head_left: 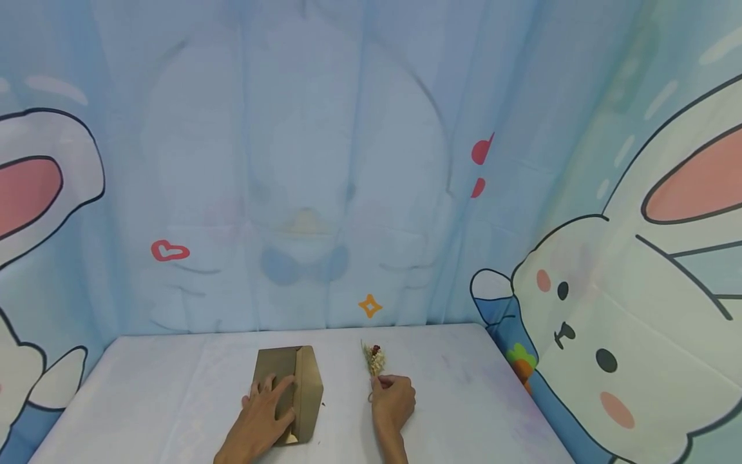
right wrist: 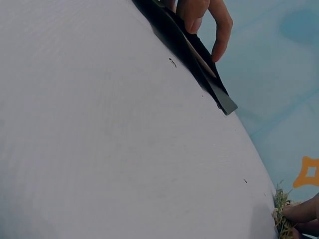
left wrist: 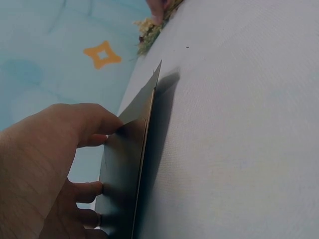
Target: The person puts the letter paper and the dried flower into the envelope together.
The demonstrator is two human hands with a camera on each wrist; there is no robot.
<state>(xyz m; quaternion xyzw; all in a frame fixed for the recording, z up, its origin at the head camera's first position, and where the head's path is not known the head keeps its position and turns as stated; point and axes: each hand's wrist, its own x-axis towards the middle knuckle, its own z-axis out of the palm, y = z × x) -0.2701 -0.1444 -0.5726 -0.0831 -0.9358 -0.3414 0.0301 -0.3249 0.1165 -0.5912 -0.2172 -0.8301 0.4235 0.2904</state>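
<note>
A gold-brown envelope (head_left: 310, 393) lies on the white-covered table with its flap raised along the right side. My left hand (head_left: 262, 415) rests on it with spread fingers; in the left wrist view the fingertips (left wrist: 112, 122) touch the envelope's surface (left wrist: 124, 169). To the right, my right hand (head_left: 394, 401) pinches the stems of a small dried flower bouquet (head_left: 373, 359), which has pale and dark red blooms. The right wrist view shows only part of this bouquet (right wrist: 281, 211) at the lower right corner, beside the fingers (right wrist: 303, 211).
The white tablecloth (head_left: 452, 386) reaches back to a light blue curtain (head_left: 301, 129) printed with cartoon rabbits. Small dark specks (right wrist: 172, 62) lie on the cloth near the envelope. An orange star print (head_left: 370, 306) sits on the curtain behind the bouquet.
</note>
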